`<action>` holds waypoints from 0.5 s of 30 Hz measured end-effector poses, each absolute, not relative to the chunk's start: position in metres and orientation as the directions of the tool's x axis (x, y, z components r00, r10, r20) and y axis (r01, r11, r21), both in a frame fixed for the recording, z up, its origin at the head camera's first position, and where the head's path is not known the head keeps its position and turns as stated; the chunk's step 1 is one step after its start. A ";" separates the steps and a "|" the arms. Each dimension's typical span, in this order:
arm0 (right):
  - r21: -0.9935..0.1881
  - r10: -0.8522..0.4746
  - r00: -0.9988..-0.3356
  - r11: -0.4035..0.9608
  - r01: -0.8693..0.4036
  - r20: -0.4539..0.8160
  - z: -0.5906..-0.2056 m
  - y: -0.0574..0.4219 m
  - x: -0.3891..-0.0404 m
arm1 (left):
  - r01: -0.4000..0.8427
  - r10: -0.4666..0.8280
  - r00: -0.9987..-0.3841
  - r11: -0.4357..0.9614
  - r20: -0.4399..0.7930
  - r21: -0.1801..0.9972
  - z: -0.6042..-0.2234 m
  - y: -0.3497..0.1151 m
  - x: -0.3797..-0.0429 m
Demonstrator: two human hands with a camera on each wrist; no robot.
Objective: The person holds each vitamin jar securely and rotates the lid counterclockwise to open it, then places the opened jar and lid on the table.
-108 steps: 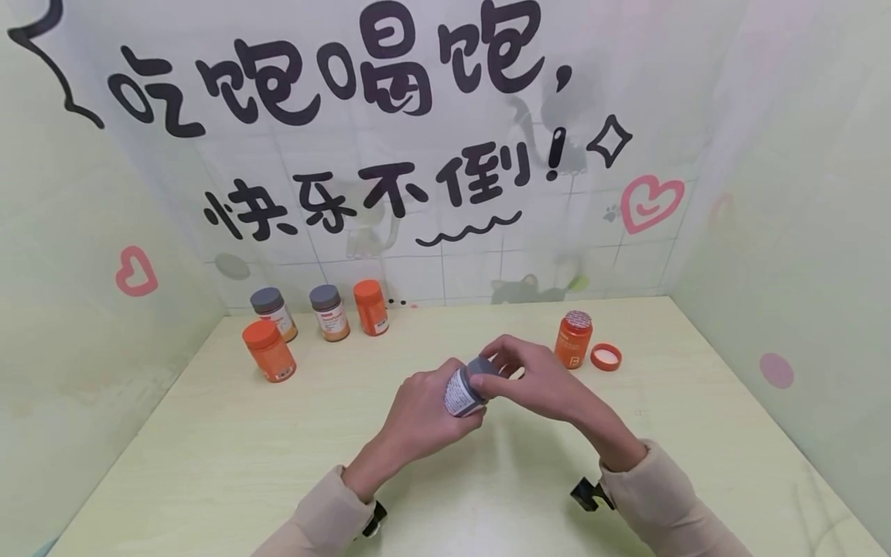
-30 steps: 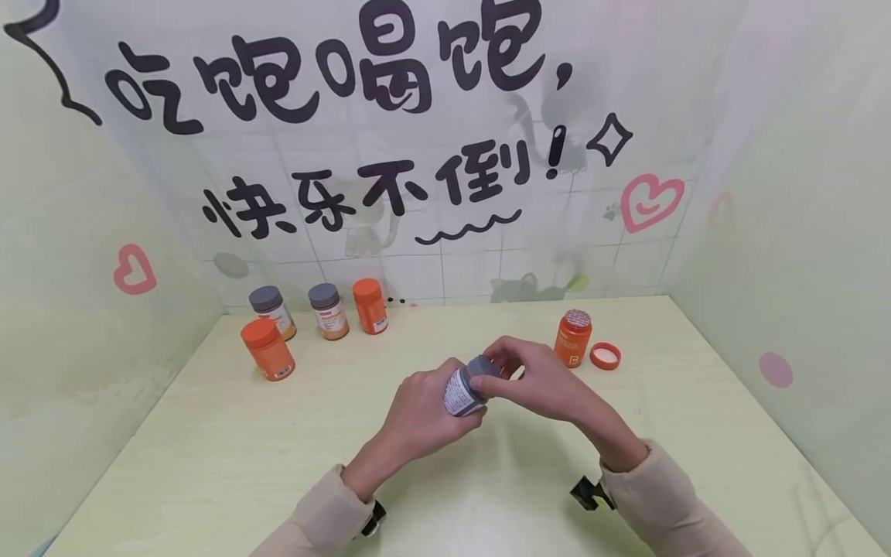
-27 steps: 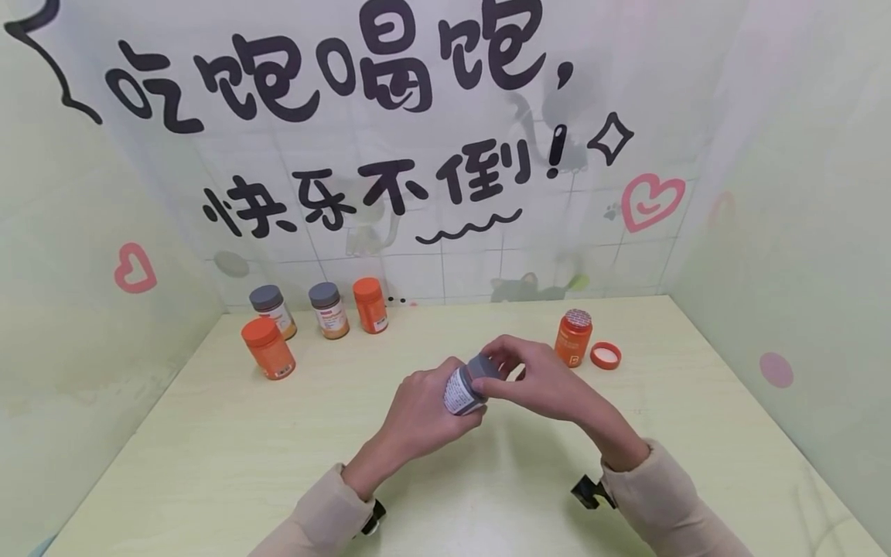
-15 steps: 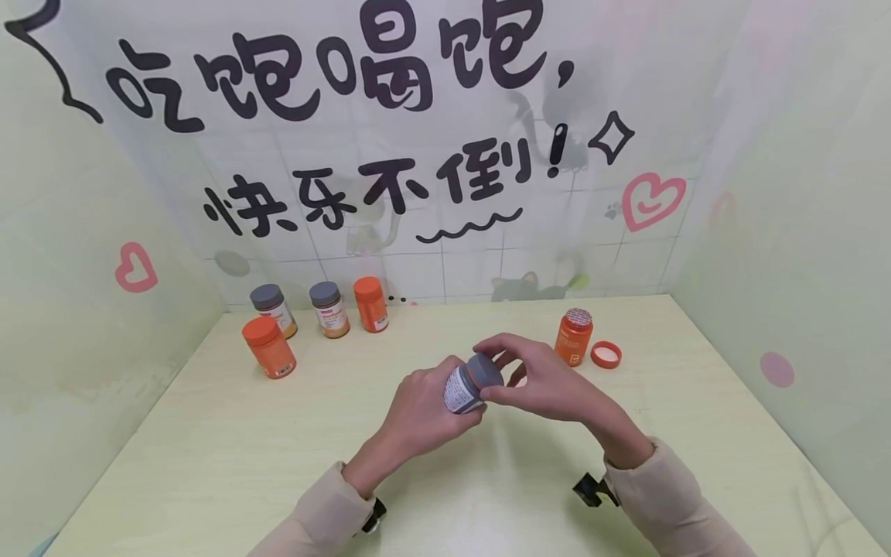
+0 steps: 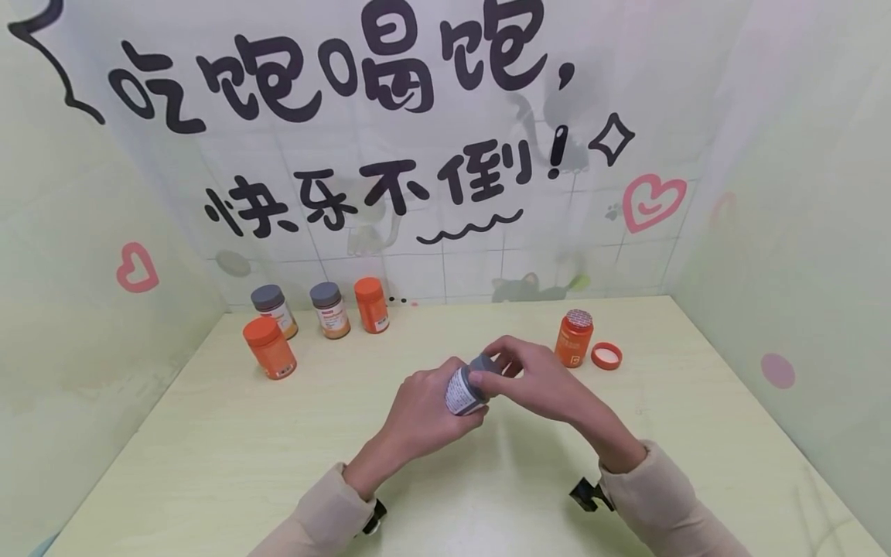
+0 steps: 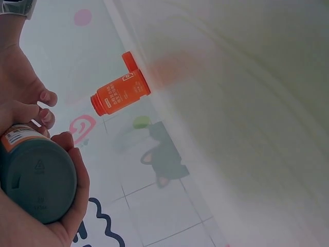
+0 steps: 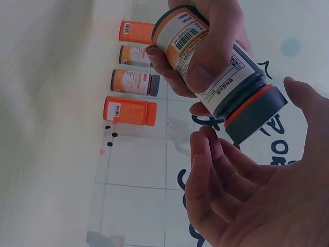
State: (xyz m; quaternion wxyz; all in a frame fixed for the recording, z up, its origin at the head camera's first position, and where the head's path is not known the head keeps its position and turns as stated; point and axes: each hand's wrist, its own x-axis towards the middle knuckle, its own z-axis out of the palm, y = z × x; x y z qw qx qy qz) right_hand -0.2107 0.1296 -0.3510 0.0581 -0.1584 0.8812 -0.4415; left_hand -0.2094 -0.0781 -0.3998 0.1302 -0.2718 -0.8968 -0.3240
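My left hand (image 5: 430, 398) grips a bottle (image 5: 462, 394) with a grey body, a printed white and orange label and a grey cap (image 7: 255, 114), tilted toward the right. An orange-red ring shows between cap and neck in the right wrist view. The bottle's dark base (image 6: 38, 180) faces the left wrist camera. My right hand (image 5: 532, 379) is curled round the cap, thumb lying over it in the head view. In the right wrist view, slight gaps show between its fingertips and the cap. The far fingers are partly hidden in the head view.
An uncapped orange bottle (image 5: 574, 340) with a printed seal stands back right, its orange cap (image 5: 606, 356) upturned beside it. Back left stand two orange bottles (image 5: 270, 352) (image 5: 372, 308) and two grey-capped bottles (image 5: 274, 305) (image 5: 330, 313). Walls close the table (image 5: 230, 449) at the back and sides.
Half a second ago my right hand sat further off the cap, leaving it mostly uncovered; now the thumb has shifted back over it. My left hand and the bottle stay in place.
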 end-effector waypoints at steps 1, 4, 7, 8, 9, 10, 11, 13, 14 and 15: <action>-0.799 -0.327 -0.944 0.560 -0.222 0.033 -0.352 0.129 -0.211 | 0.573 0.404 -0.817 0.643 0.411 0.508 -0.400 -0.078 -0.209; -0.804 -0.322 -0.946 0.555 -0.212 0.027 -0.353 0.130 -0.211 | 0.579 0.407 -0.813 0.642 0.416 0.503 -0.400 -0.078 -0.209; -0.805 -0.315 -0.948 0.554 -0.210 0.030 -0.354 0.129 -0.210 | 0.588 0.411 -0.806 0.642 0.427 0.492 -0.401 -0.078 -0.209; -0.804 -0.311 -0.950 0.556 -0.208 0.030 -0.354 0.129 -0.210 | 0.590 0.412 -0.804 0.641 0.429 0.491 -0.401 -0.078 -0.209; -0.803 -0.308 -0.951 0.559 -0.206 0.030 -0.354 0.129 -0.210 | 0.592 0.412 -0.803 0.639 0.431 0.491 -0.401 -0.078 -0.209; -0.801 -0.306 -0.951 0.562 -0.207 0.031 -0.354 0.128 -0.210 | 0.594 0.414 -0.801 0.639 0.432 0.489 -0.401 -0.078 -0.209; -0.800 -0.308 -0.951 0.562 -0.208 0.030 -0.354 0.128 -0.210 | 0.595 0.415 -0.800 0.640 0.433 0.486 -0.401 -0.078 -0.209; -0.799 -0.313 -0.949 0.563 -0.210 0.029 -0.354 0.128 -0.210 | 0.595 0.417 -0.800 0.640 0.431 0.486 -0.401 -0.078 -0.208; -0.799 -0.321 -0.947 0.560 -0.218 0.033 -0.354 0.128 -0.210 | 0.595 0.417 -0.800 0.642 0.432 0.483 -0.401 -0.078 -0.208; -0.798 -0.332 -0.942 0.557 -0.230 0.039 -0.354 0.128 -0.211 | 0.596 0.416 -0.799 0.645 0.434 0.479 -0.401 -0.078 -0.208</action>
